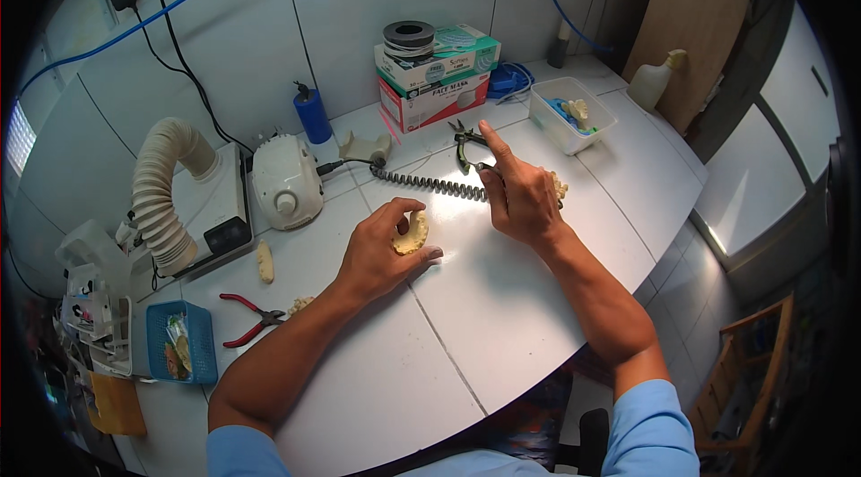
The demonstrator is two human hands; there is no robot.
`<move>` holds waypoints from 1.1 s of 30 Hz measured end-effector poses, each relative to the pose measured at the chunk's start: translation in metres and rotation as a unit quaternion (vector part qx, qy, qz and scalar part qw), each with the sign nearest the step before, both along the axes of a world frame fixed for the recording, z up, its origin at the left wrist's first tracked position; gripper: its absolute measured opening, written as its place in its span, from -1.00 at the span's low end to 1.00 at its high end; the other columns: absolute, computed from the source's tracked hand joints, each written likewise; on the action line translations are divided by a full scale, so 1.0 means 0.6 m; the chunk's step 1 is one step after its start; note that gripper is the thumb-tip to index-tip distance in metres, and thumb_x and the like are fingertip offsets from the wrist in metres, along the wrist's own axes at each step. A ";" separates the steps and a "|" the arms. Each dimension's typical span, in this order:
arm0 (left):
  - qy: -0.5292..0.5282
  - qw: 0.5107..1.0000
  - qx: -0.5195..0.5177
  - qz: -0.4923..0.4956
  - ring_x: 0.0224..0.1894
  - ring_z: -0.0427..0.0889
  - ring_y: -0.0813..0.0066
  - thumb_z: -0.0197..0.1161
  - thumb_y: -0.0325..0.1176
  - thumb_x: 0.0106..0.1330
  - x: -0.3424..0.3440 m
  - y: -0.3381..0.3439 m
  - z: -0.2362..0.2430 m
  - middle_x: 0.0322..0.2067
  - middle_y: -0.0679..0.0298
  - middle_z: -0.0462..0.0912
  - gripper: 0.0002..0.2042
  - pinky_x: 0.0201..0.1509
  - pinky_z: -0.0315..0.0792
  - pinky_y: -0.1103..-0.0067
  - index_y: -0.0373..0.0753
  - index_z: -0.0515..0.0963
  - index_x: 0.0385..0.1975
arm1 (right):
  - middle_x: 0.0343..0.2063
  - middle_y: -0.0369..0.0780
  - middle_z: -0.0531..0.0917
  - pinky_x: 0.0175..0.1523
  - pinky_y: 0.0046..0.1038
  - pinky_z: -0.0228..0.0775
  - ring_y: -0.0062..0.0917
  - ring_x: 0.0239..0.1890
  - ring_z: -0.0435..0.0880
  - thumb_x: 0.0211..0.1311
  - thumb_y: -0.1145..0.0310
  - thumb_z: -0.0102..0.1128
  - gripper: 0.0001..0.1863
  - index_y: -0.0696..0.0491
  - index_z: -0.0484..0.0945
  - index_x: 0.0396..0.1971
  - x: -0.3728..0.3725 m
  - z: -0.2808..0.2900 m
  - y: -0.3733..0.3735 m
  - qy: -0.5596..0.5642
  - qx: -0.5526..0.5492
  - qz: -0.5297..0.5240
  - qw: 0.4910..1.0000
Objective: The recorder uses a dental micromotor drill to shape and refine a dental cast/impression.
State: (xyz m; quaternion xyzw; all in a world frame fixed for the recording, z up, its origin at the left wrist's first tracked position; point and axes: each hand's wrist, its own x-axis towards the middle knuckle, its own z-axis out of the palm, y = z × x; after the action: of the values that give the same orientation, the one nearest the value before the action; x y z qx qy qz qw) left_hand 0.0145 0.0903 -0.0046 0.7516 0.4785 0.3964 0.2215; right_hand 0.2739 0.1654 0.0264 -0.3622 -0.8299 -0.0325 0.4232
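Observation:
A cream, horseshoe-shaped dental cast point(411, 235) with a toothed edge sits in my left hand point(381, 244), its thumb and fingers around it just above the white table. My right hand point(525, 195) is raised to the right, index finger stretched out and thumb apart from it. Its other fingers are mostly hidden. Another cream, bumpy cast piece point(560, 185) shows just past the right hand; whether they touch, I cannot tell. Black-handled pliers point(464, 150) lie beyond that hand. A coiled black cord point(430, 183) runs from a white control box point(285, 183) toward it.
Red-handled cutters point(256, 319) and a blue basket point(181, 342) are left of my left forearm. A ribbed hose point(166, 195) arches at the left. Stacked boxes point(435, 87), a blue bottle point(311, 114) and a clear tub point(571, 123) line the back. The table's curved edge point(650, 266) is at right.

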 end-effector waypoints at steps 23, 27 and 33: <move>0.018 1.000 0.002 0.000 -0.27 0.71 0.32 0.74 -0.07 0.16 0.004 0.001 0.005 -0.32 0.14 0.71 -0.35 -0.09 0.61 0.39 -0.24 0.61 0.18 | -0.39 -0.08 0.77 -0.37 -0.17 0.57 -0.21 -0.49 0.76 0.44 0.43 0.31 -0.23 0.11 0.31 0.62 -0.004 0.010 -0.008 0.004 0.042 0.041 0.998; 0.004 1.000 0.000 -0.005 -0.28 0.71 0.33 0.73 -0.10 0.18 -0.001 0.005 -0.001 -0.34 0.15 0.71 -0.37 -0.12 0.61 0.39 -0.25 0.62 0.17 | -0.35 -0.05 0.78 -0.35 -0.15 0.58 -0.17 -0.49 0.76 0.46 0.40 0.32 -0.23 0.11 0.31 0.62 -0.001 -0.005 0.010 -0.051 -0.033 -0.007 0.998; 0.010 1.000 -0.004 0.001 -0.33 0.70 0.33 0.72 -0.09 0.19 -0.003 0.004 0.004 -0.35 0.18 0.71 -0.38 -0.14 0.60 0.40 -0.26 0.62 0.15 | -0.38 -0.09 0.77 -0.35 -0.16 0.58 -0.17 -0.50 0.74 0.46 0.37 0.33 -0.24 0.10 0.31 0.62 -0.011 0.010 -0.007 -0.063 -0.041 0.001 0.997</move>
State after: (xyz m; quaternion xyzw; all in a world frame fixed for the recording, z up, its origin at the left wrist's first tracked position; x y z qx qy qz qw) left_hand 0.0130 0.0925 -0.0022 0.7539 0.4830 0.3877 0.2192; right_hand 0.2674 0.1614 0.0322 -0.3759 -0.8557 -0.0205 0.3550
